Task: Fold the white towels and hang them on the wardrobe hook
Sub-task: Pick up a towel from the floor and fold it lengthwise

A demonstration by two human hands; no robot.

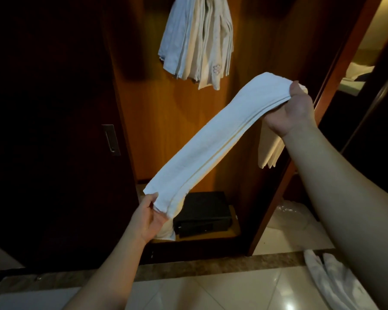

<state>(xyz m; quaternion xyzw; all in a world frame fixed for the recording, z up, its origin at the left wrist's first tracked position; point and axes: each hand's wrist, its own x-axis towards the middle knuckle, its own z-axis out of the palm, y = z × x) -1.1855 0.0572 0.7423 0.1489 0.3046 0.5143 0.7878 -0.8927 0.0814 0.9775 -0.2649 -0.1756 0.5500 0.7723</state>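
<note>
Black box [203,211] near 6 o'clock, lying flat on a wooden shelf [211,238]. Metal recessed pull [111,139] at 9 o'clock, set in a dark door [43,108]. Crumpled clear plastic [289,211] at 4 o'clock. Glossy pale floor tiles [211,291] along 6 o'clock, bordered above by a brown stone strip [188,268].

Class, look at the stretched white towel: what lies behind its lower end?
Behind the towel's lower end sits a black box on the wardrobe shelf. The towel and the left hand hide the box's left edge.
</note>
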